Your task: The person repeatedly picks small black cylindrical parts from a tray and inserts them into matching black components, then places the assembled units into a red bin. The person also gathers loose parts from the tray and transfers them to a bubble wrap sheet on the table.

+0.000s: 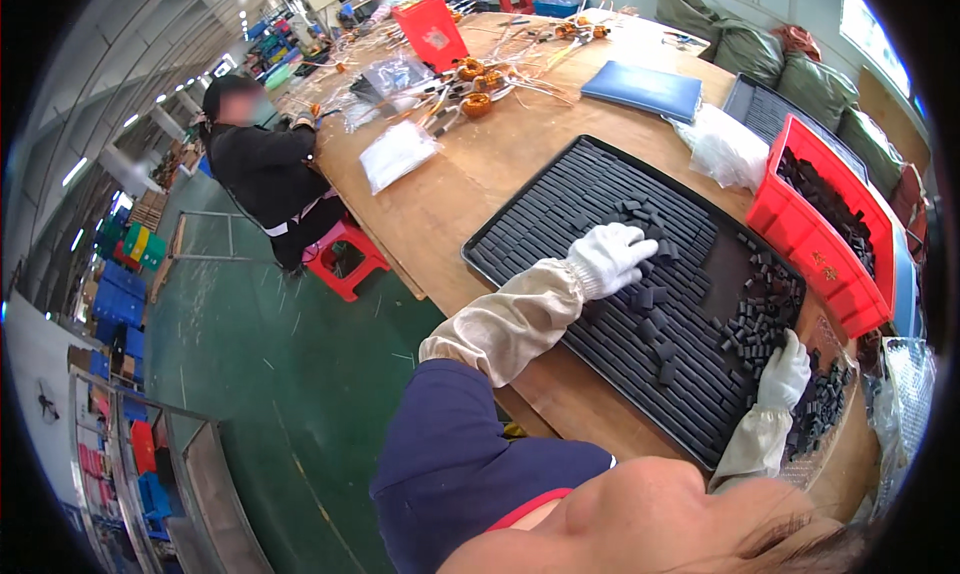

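Note:
A black tray (520,219) lies on the wooden table, filled with rows of small dark rectangular blocks. My left hand (612,256), in a white glove and beige sleeve cover, rests flat on the rows near the tray's middle, touching some loose dark blocks (650,299). My right hand (785,372), also gloved, sits at the tray's near right edge beside a heap of loose dark blocks (765,309). More blocks (825,404) lie on the table just right of that hand. Whether either hand pinches a block cannot be made out.
A red bin (800,234) of dark blocks stands right of the tray, with a white plastic bag (725,146) and a blue pad (645,89) behind. A seated person in black (265,169) works at the table's far left among orange coils (478,104). Red stool (345,261) below.

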